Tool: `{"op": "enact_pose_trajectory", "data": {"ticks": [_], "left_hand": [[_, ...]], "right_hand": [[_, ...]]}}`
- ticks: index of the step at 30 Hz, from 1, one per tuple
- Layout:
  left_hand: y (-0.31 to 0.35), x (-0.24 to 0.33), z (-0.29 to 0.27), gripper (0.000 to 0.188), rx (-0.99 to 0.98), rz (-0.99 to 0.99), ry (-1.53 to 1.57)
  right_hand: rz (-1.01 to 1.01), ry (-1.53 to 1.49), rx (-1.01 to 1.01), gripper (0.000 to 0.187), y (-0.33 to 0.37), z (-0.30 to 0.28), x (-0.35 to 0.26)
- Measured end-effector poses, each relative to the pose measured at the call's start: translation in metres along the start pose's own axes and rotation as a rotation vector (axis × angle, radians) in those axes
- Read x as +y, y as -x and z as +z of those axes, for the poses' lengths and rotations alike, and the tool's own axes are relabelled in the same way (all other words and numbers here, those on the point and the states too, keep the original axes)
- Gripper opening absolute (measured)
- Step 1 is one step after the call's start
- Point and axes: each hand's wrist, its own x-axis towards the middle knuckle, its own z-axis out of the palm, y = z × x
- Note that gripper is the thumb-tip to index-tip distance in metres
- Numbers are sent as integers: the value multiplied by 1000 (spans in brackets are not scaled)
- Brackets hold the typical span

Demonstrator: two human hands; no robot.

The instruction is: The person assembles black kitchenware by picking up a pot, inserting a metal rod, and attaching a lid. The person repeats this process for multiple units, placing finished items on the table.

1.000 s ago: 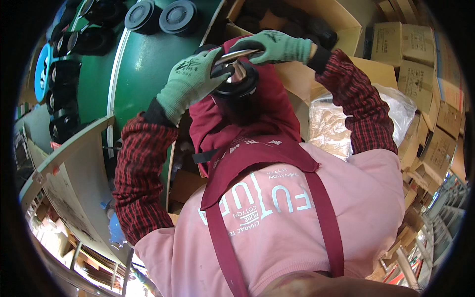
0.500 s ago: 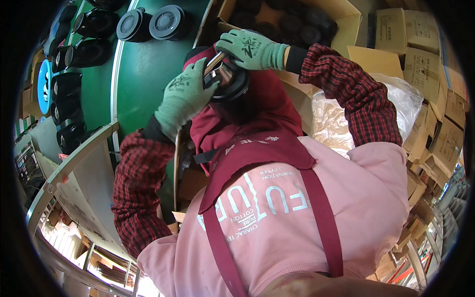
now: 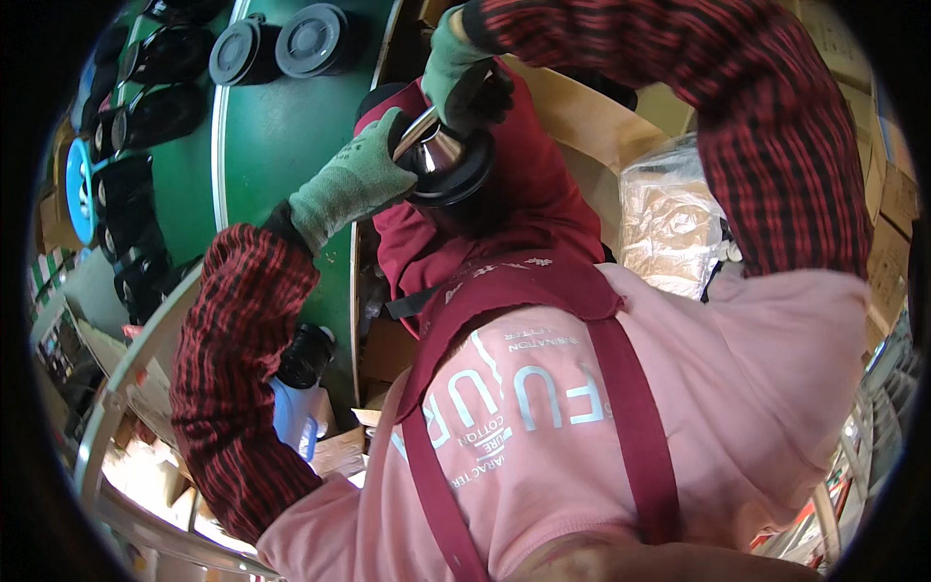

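A dark, round vessel (image 3: 467,184) with a wide black rim rests at my lap, against the maroon apron. A shiny tapered metal piece (image 3: 438,152) with a straight silver edge stands out from it. My left hand (image 3: 373,165), in a green glove, is closed on the near left end of that silver edge. My right hand (image 3: 464,85) bends over the far end, its dark palm side partly turned up. Its fingers are curled close to the metal, and what they grip is hidden.
Two black containers with grey round lids (image 3: 312,41) stand on the green table (image 3: 281,145). Several black vessels (image 3: 160,116) line its left side, near a blue basin (image 3: 80,189). Cardboard boxes (image 3: 887,252) and a plastic-wrapped bundle (image 3: 669,228) are at the right.
My right hand has turned over at the vessel, with its elbow swung up and outward. My left hand keeps its hold while its forearm shifts left. The view has moved slightly.
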Motion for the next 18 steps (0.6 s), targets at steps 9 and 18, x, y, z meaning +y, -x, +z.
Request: {"op": "enact_pose_trajectory", "data": {"ticks": [9, 18], "left_hand": [[8, -16, 25, 45, 98, 147, 1], [-17, -42, 17, 65, -101, 427, -165]], "right_hand": [[-108, -327, -375, 20, 7, 15, -29], [72, -943, -280, 18, 68, 50, -77]]}}
